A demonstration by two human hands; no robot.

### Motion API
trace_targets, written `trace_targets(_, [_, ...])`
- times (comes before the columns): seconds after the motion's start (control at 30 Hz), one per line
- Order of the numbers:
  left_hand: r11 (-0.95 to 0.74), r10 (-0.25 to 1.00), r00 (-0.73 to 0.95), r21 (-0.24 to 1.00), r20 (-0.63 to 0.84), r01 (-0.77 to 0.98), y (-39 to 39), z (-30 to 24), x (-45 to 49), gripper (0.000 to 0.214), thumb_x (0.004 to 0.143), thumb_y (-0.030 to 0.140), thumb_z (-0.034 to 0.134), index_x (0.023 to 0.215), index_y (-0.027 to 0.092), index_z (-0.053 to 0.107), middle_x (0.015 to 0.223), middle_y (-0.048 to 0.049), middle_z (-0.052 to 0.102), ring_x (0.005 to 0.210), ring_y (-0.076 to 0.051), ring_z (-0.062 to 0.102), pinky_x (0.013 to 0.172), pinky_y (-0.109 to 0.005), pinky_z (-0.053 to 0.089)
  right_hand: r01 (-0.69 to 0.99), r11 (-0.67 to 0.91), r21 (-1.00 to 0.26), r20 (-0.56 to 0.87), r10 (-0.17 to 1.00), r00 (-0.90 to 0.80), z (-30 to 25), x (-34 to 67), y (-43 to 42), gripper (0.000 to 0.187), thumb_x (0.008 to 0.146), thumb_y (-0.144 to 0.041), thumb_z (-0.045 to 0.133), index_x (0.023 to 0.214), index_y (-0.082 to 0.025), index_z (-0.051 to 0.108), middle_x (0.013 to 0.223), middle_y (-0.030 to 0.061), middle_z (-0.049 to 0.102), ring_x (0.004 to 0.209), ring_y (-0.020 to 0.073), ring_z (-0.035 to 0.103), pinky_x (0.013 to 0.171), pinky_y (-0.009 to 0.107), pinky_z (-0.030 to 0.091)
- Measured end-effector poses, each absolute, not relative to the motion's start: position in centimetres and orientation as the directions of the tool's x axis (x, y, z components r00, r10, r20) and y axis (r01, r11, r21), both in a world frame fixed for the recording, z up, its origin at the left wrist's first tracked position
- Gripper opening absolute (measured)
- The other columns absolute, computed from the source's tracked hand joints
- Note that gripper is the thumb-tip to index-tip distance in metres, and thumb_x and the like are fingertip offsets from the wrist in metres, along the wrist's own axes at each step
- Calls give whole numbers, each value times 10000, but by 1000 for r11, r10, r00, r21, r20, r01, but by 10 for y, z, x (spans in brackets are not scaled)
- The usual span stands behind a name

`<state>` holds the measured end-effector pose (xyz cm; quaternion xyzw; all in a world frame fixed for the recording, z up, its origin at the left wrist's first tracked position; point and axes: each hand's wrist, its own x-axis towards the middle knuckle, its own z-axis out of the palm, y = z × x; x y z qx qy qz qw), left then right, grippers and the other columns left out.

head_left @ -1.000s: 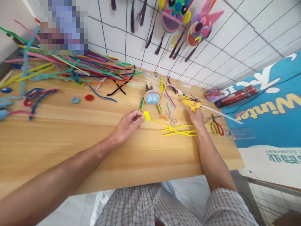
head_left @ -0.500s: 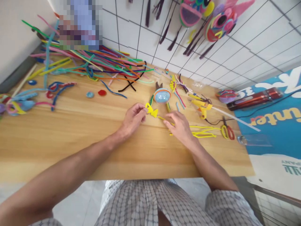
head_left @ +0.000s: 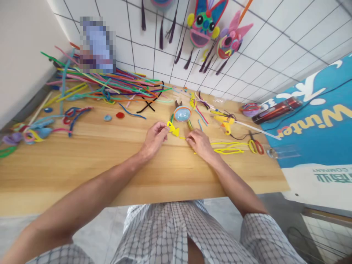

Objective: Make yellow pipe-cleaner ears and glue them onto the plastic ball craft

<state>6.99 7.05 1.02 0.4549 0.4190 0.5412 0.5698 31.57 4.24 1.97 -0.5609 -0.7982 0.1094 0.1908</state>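
Between my hands is a yellow pipe cleaner (head_left: 175,131), bent into small triangular loops at its left part with a straight tail to the right. My left hand (head_left: 156,137) pinches the looped end between thumb and fingers. At the other end, the fingertips of my right hand (head_left: 200,142) are closed on the straight tail. Just beyond lie a light-blue oval piece with an orange rim (head_left: 182,114) and pliers (head_left: 190,125), whose dark jaws stick out behind it. Several loose yellow pipe cleaners (head_left: 229,147) lie to the right of my right hand.
A pile of coloured pipe cleaners (head_left: 123,86) covers the back left. To the right are a yellow glue gun (head_left: 226,123) with a glue stick, scissors (head_left: 255,146), a clear tube (head_left: 286,151) and a red cylinder (head_left: 277,110). Decorated masks (head_left: 205,27) hang on the wall grid.
The view has shifted, showing more of the wall and masks. My right hand has come closer to the looped part and now closes on the pipe cleaner's tail; the left keeps its pinch.
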Motion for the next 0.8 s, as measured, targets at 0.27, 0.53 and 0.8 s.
trace_targets(0.27, [-223, 974, -103, 943, 203, -247, 72, 24, 59, 278, 825, 422, 798, 795, 203, 631, 1145, -63, 692, 688, -108, 626, 564, -245, 510, 582, 254, -772, 171, 966, -195, 63, 309, 39, 141, 1035, -290, 540, 1089, -252, 664, 937, 23, 756, 839, 201, 703, 810, 336, 536])
trace_targets(0.53, [-284, 953, -128, 958, 276, -49, 68, 65, 52, 170, 895, 368, 729, 841, 222, 661, 1132, -60, 744, 1162, -224, 691, 1043, -356, 516, 569, 377, -731, 381, 917, -119, 105, 306, 33, 74, 968, -312, 719, 981, -252, 760, 934, 18, 758, 785, 172, 656, 679, 284, 505])
trace_targets(0.8, [-155, 988, 6, 981, 156, -119, 65, 89, 65, 234, 874, 440, 749, 836, 239, 634, 704, 25, 641, 590, -126, 563, 603, -265, 472, 498, 390, -774, 406, 910, -82, 122, 323, 32, 145, 1002, -375, 711, 961, -241, 744, 762, -29, 709, 625, 137, 579, 565, 259, 438])
